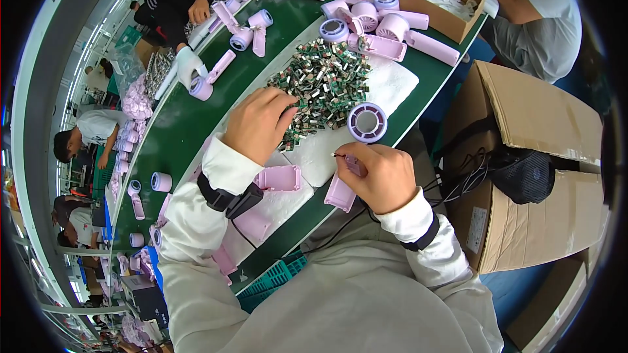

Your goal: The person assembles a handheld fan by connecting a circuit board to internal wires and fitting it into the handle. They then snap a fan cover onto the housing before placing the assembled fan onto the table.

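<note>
The left hand (260, 124) curls half-closed at the left side of the circuit boards (327, 82); whether it grips one is unclear. The right hand (379, 176) clasps a pink case (340, 194) by the table's (186, 134) edge.

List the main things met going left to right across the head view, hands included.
Pink handle piece, pink cylinder, co-worker's gloved hand, left hand, right hand holding a pink housing, large cardboard box.

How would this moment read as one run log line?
left hand: at circuit-board pile | right hand: holding pink housing | purple ring part: beyond right hand | white padding: under pile
</note>
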{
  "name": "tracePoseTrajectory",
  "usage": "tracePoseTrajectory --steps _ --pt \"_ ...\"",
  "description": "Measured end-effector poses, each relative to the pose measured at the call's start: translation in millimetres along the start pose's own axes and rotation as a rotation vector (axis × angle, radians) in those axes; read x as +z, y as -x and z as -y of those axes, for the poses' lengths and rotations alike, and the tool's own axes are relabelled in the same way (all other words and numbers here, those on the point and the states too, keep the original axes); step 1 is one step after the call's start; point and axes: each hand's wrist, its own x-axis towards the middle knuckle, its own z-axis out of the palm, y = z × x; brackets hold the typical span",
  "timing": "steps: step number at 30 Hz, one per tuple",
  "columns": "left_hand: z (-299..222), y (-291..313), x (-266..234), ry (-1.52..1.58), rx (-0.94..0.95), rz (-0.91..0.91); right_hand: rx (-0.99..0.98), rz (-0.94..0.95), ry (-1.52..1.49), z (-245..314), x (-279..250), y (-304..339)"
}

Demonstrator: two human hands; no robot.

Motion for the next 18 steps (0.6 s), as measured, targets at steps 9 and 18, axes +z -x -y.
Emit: tracePoseTrajectory --steps 9,18 --pt "-32.2 11.4 -17.8 0.108 -0.143 0.045 -0.047 -0.039 0.002 -4.9 4.3 -0.5" --pt "-48.9 29.8 -21.3 0.281 0.031 0.303 -0.092 -0.051 -0.015 -10.9 3.3 0.3"
